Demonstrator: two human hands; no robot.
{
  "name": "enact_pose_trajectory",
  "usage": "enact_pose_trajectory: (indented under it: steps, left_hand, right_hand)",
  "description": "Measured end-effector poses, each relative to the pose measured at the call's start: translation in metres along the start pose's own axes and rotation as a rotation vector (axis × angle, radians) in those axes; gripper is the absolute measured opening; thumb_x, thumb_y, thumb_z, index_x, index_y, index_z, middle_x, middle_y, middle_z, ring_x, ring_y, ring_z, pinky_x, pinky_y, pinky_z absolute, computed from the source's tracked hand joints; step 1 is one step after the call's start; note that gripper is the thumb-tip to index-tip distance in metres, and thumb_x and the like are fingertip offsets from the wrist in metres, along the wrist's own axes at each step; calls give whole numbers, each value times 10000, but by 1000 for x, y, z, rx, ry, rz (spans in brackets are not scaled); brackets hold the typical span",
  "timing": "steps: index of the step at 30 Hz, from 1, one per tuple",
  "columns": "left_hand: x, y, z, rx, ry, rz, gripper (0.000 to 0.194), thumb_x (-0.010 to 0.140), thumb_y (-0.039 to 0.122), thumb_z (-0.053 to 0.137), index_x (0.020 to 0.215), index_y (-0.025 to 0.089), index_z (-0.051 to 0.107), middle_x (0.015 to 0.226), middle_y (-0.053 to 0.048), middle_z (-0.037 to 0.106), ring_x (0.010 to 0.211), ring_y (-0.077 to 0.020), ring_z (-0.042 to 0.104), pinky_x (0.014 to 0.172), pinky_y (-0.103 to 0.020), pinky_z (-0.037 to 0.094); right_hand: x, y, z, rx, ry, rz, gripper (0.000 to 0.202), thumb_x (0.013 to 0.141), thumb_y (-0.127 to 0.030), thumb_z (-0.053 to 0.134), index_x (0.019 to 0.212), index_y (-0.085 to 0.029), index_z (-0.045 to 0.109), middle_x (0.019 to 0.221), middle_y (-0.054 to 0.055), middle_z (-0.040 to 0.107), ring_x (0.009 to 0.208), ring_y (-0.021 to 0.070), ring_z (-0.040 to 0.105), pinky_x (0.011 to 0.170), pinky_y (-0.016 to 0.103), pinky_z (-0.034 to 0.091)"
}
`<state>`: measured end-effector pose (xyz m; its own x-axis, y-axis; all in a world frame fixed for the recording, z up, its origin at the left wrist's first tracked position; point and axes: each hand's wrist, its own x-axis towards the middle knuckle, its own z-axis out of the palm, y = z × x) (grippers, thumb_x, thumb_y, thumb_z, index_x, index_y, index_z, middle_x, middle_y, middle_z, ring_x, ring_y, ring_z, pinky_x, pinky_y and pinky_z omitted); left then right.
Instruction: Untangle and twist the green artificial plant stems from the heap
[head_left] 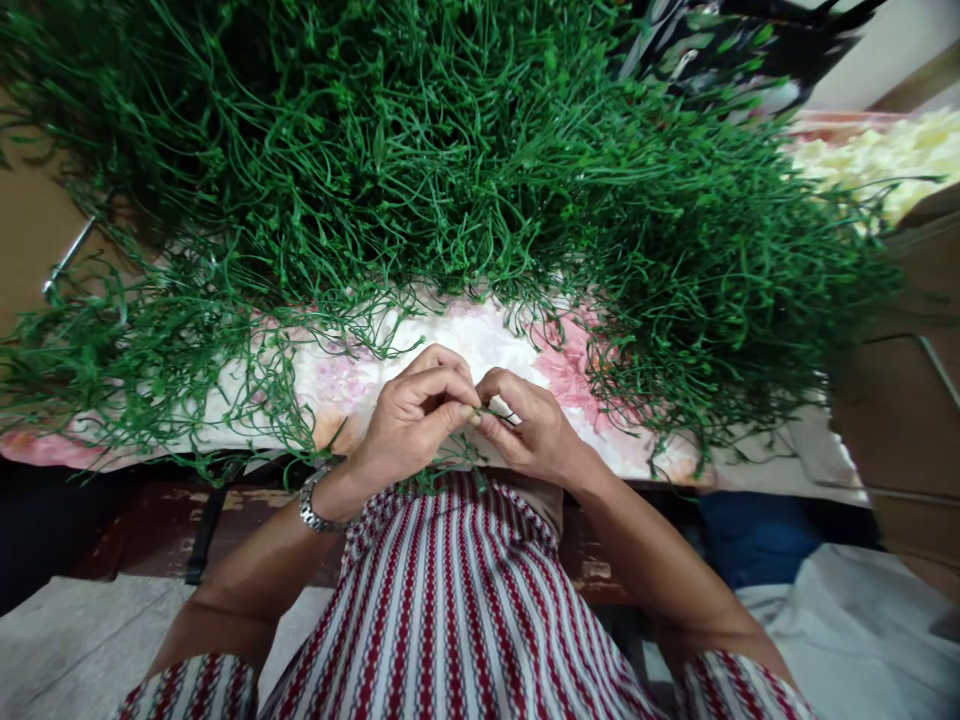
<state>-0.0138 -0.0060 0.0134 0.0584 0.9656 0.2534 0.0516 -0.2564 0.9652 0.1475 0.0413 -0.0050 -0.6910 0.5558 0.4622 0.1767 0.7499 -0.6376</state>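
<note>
My left hand [424, 405] and my right hand [525, 420] meet at the table's front edge, just above my lap. Both are closed in a pinch, thumb against fingers, on a thin green stem [491, 412] that spans the small gap between them. Most of the stem is hidden by the fingers. Under my left hand, loose green sprigs [450, 455] hang near the cloth edge. Beyond both hands lies a large heap of green artificial-looking stems [450, 170] with small forked tips.
A floral tablecloth [480, 335] covers the table. A smaller pile of stems [172, 350] spreads at the left. Cardboard boxes [892, 410] stand at the right, with pale yellow flowers [892, 155] behind. A metal rod [71, 255] lies at the left. A black bag [757, 50] sits at the back right.
</note>
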Motion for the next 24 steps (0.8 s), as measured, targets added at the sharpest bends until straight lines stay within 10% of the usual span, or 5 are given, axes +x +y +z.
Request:
enact_pose_trajectory:
  steps: [12, 18, 24]
  left_hand:
    - [8, -4, -8, -652, -128, -372, 161, 788, 257, 576, 727, 162, 461, 450, 75, 396, 363, -42, 325, 398, -165, 277]
    - [11, -1, -12, -436, -40, -199, 168, 757, 280, 625, 712, 155, 523, 589, 9, 518, 526, -82, 447, 527, -215, 365]
    - [13, -4, -10, -245, 11, -16, 184, 762, 352, 612, 706, 184, 565, 851, -35, 500, 899, -170, 495, 848, -327, 406]
  right_hand:
    - [0, -5, 4, 28, -233, -39, 172, 905, -220, 357, 769, -179, 455, 570, -48, 414, 478, 63, 379, 488, 195, 295]
    - [9, -7, -12, 227, 56, 197, 209, 908, -268, 387, 804, -152, 526, 572, -32, 445, 501, 65, 410, 489, 189, 318]
    - [12, -10, -1, 279, -165, 182, 252, 800, -365, 577, 904, -140, 528, 567, -75, 328, 495, 51, 292, 463, 181, 253]
